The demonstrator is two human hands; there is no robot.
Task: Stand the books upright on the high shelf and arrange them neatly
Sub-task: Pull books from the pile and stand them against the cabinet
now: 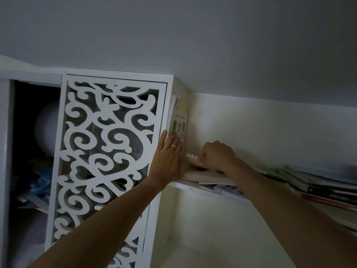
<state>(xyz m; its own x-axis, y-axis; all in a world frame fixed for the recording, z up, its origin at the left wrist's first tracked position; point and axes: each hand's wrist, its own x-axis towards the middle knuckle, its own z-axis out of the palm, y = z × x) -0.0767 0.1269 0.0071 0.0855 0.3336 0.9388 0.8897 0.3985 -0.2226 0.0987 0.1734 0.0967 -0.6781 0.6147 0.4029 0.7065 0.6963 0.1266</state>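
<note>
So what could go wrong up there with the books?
The upright book stands only because the left hand presses it against the cabinet; let go and it may tip over. The flat pile overhangs the shelf edge, so tugging the pink book held by the right hand could knock some off.

Both arms are showing bare all the way up, no sleeves creeping into view anywhere. The left hand (168, 151) is wearing a plain pale band ring (173, 145) on one finger. The right hand (217, 154) isn't wearing anything: no ring, no watch or bracelet showing at either wrist.
</note>
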